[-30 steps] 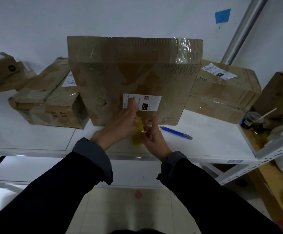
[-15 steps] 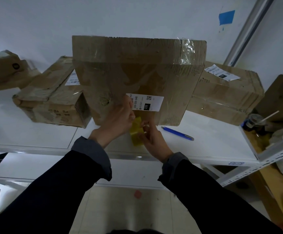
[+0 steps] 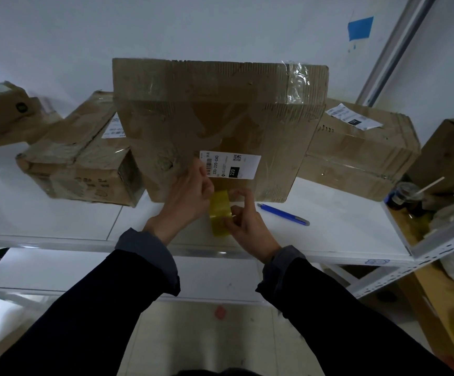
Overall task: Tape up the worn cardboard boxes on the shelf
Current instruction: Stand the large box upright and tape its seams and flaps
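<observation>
White wall (image 3: pixel 220 25) behind, blue tape patch (image 3: pixel 360 27) up rt. White shelf (image 3: pixel 342 234) carries worn boxes; biggest cardboard box (image 3: pixel 215 115) stands upright at centre w/ white label (image 3: pixel 231 165). Blue pen (image 3: pixel 282 214) lies just rt of it. Yellowish tape roll (image 3: pixel 220 213) sits in front of box base: left hand (image 3: pixel 187 199) curls round it, right hand (image 3: pixel 247 221) pinches its edge.

Over the last second the left hand (image 3: pixel 190 194) has slid a little lower off the white label (image 3: pixel 229 164), uncovering more of its barcode end. The right hand (image 3: pixel 243 215) has curled closer round the yellowish tape roll (image 3: pixel 220 213).
</observation>
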`<state>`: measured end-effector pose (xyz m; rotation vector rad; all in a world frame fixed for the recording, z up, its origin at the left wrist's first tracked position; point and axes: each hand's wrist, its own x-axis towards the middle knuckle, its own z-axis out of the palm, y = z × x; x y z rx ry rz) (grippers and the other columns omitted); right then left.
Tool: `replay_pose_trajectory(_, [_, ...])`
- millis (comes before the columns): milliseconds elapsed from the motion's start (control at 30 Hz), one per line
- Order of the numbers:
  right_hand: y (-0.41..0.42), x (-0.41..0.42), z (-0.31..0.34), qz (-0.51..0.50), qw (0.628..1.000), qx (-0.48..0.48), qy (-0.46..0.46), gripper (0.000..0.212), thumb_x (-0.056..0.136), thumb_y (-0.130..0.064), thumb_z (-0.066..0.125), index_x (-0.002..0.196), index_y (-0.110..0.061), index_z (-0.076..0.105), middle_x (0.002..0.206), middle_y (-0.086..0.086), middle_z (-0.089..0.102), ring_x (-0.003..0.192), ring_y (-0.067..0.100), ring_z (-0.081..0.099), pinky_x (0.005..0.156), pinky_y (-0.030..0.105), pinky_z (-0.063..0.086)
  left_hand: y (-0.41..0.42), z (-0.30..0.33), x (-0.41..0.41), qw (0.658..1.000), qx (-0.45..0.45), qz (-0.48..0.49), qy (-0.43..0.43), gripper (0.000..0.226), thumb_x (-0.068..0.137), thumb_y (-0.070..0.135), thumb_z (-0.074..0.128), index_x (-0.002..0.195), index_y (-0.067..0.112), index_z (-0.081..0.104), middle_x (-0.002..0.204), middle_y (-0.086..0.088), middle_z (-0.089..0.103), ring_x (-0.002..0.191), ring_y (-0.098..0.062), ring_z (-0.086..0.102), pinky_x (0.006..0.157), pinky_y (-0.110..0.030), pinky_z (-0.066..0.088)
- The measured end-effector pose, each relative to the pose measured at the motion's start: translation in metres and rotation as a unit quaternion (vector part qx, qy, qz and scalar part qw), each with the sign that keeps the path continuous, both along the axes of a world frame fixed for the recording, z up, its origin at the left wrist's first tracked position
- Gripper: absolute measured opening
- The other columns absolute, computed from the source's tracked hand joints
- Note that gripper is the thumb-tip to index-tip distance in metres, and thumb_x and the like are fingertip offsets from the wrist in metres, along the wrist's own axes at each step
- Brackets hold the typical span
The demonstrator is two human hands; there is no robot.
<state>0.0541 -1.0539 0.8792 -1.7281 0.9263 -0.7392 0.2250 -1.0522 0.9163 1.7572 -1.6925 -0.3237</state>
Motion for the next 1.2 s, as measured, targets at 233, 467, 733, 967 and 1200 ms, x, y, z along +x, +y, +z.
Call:
replay_pose_trajectory(233, [0.000,0.002,0.005,0.016,1.000,-0.022,0.009,0.049,0.101,-0.009,0.054,0.125,-0.040,0.025,0.112,0.007,0.064,0.092,0.020,0.068,0.074,0.018,0.058,0.005,-0.003,0.002,0.991,-0.007,0.078,0.108,0.032,0.096,0.005,0.061,0.105,0.015,0.032,0.107,-0.009,0.061,0.100,-0.011,0.059,0.072,-0.015,0.048])
replay_pose_trajectory(467, [0.002,0.002,0.005,0.028,0.999,-0.029,0.024,0.047,0.102,-0.013,0.052,0.128,-0.042,0.027,0.113,0.003,0.062,0.086,0.006,0.064,0.069,0.012,0.054,0.011,0.002,0.002,0.978,-0.064,0.128,0.152,0.024,0.100,0.008,0.057,0.103,0.015,0.034,0.099,-0.012,0.061,0.092,-0.020,0.063,0.076,-0.024,0.051])
replay_pose_trajectory(733, [0.002,-0.002,0.003,0.020,1.000,-0.001,-0.013,0.049,0.101,-0.009,0.054,0.132,-0.037,0.028,0.120,0.011,0.063,0.099,0.020,0.066,0.076,0.018,0.057,0.014,0.016,0.014,0.983,-0.025,0.086,0.158,0.036,0.093,0.017,0.070,0.115,0.009,0.043,0.112,-0.002,0.052,0.100,-0.017,0.057,0.070,-0.017,0.047])
replay_pose_trajectory(967, [0.003,-0.002,0.005,0.022,1.000,0.005,-0.007,0.049,0.101,-0.008,0.054,0.131,-0.036,0.028,0.117,0.004,0.063,0.099,0.017,0.066,0.077,0.020,0.058,0.019,0.023,0.027,0.977,-0.050,0.092,0.184,0.011,0.097,0.000,0.058,0.106,0.006,0.056,0.090,0.003,0.059,0.072,0.012,0.058,0.065,-0.006,0.045])
replay_pose_trajectory(1200, [0.005,-0.003,0.003,0.023,1.000,-0.013,0.006,0.047,0.100,-0.008,0.054,0.130,-0.033,0.029,0.099,-0.008,0.062,0.079,-0.003,0.066,0.070,0.015,0.054,0.026,0.004,0.022,0.947,-0.107,0.170,0.251,0.018,0.095,-0.005,0.057,0.099,0.012,0.059,0.088,0.007,0.061,0.075,-0.005,0.062,0.063,-0.009,0.049])
